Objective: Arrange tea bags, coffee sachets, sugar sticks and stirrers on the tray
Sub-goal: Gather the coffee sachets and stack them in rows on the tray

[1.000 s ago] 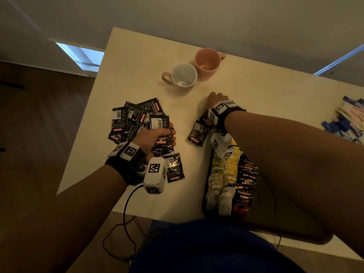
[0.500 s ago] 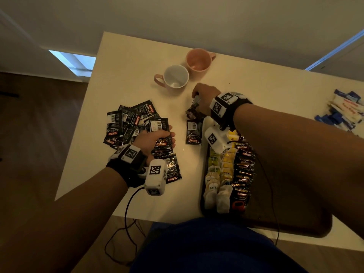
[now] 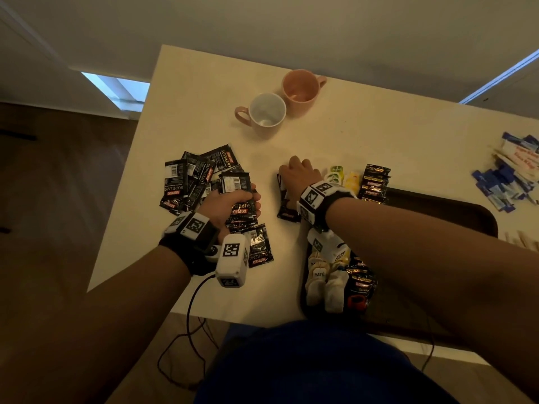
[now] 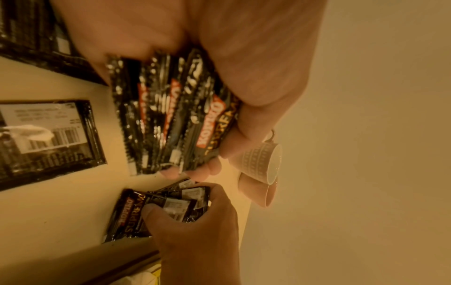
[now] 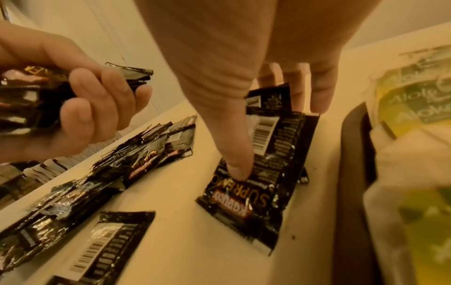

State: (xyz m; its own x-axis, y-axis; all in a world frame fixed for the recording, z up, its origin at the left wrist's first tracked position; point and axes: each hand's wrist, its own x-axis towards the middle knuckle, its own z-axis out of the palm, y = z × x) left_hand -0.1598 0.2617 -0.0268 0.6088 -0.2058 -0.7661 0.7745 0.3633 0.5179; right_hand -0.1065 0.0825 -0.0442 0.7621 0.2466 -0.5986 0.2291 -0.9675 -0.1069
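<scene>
My left hand (image 3: 230,204) grips a fanned stack of black coffee sachets (image 4: 175,119) just above the table. My right hand (image 3: 297,177) lies on a few coffee sachets (image 5: 263,189) on the table, just left of the dark tray (image 3: 437,205). Its thumb (image 5: 238,165) presses on top and its fingers curl over their far edge. A loose pile of sachets (image 3: 189,182) is spread left of my left hand. In the tray, tea bags (image 3: 318,275) and coffee sachets (image 3: 361,284) lie in rows, partly hidden under my right forearm.
Two cups stand at the back of the table, one white inside (image 3: 267,112) and one pink (image 3: 302,90). Blue and white sugar sticks (image 3: 513,182) lie at the far right, with wooden stirrers (image 3: 522,239) below them. A single sachet (image 3: 259,246) lies by my left wrist.
My right hand has come down from above the tray's far corner onto the sachets lying beside the tray. My left hand has kept its stack and hardly moved.
</scene>
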